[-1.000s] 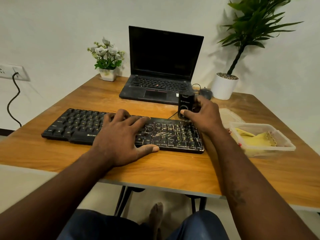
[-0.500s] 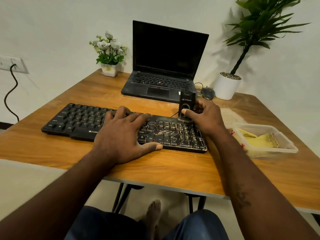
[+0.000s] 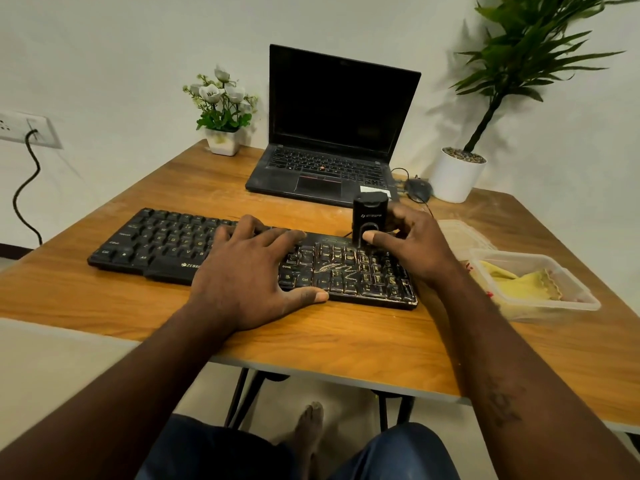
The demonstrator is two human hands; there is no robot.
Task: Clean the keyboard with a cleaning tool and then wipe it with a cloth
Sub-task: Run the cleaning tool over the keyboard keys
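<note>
I see the keyboard (image 3: 156, 237) on the wooden worktop (image 3: 346, 341). My left hand (image 3: 252, 282) lies flat on it, and my right hand (image 3: 412, 247) grips the cleaning tool (image 3: 370, 216) upright on its keys. The yellow cloth (image 3: 512, 278) is in a tub (image 3: 585, 299) to the right, with the laptop (image 3: 329, 133) and white wall (image 3: 138, 46) behind.

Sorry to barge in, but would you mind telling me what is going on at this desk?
A person is cleaning a black keyboard on a wooden table. The left hand rests flat on its middle keys, while the right hand holds a small black cleaning tool upright on the grimy right-hand keys. A yellow cloth lies in a clear plastic container to the right, not yet in use.
</note>
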